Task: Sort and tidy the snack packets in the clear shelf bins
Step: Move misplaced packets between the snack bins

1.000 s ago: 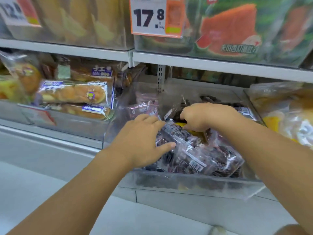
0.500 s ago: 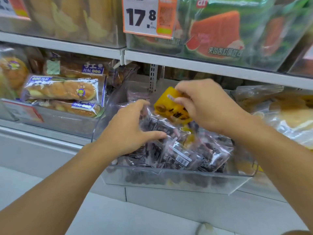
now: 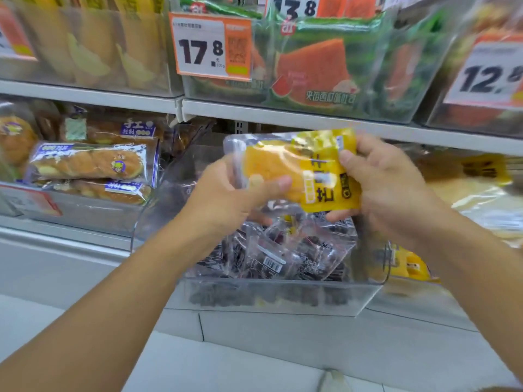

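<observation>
Bread packets (image 3: 90, 165) are lying in the bin at far left on the lower shelf. The left hand (image 3: 226, 199) is gripping the clear left end of a yellow packet (image 3: 305, 168), held above the clear bin (image 3: 271, 295) of dark snack packets (image 3: 283, 250). The right hand (image 3: 387, 182) is pinching the packet's yellow right end, thumb on its front. Watermelon packs (image 3: 311, 69) are sitting on the shelf above, beside a price tag (image 3: 210, 46) reading 17.8.
</observation>
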Action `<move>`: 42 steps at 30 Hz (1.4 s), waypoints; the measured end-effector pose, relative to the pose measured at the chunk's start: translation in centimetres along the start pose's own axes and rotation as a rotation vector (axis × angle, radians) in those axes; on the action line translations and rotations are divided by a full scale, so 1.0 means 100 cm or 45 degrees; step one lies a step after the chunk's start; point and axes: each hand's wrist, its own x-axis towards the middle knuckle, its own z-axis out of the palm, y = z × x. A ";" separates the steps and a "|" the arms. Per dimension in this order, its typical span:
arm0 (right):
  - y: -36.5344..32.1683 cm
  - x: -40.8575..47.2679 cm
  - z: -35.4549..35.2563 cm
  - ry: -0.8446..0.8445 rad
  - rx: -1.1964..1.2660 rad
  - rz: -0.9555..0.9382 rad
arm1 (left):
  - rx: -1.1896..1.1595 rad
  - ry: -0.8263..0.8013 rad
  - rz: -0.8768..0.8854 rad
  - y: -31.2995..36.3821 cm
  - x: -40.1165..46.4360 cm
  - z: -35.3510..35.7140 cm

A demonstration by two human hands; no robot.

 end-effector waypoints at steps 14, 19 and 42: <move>-0.018 -0.053 -0.115 0.228 -1.219 -0.866 | 0.716 0.092 1.340 0.004 0.008 0.108; 0.010 -0.047 -0.158 0.312 -1.696 -0.337 | 0.925 0.018 1.422 -0.019 0.024 0.149; 0.027 -0.042 -0.128 -0.263 -1.342 -0.281 | 0.880 -0.127 0.803 -0.031 0.023 0.150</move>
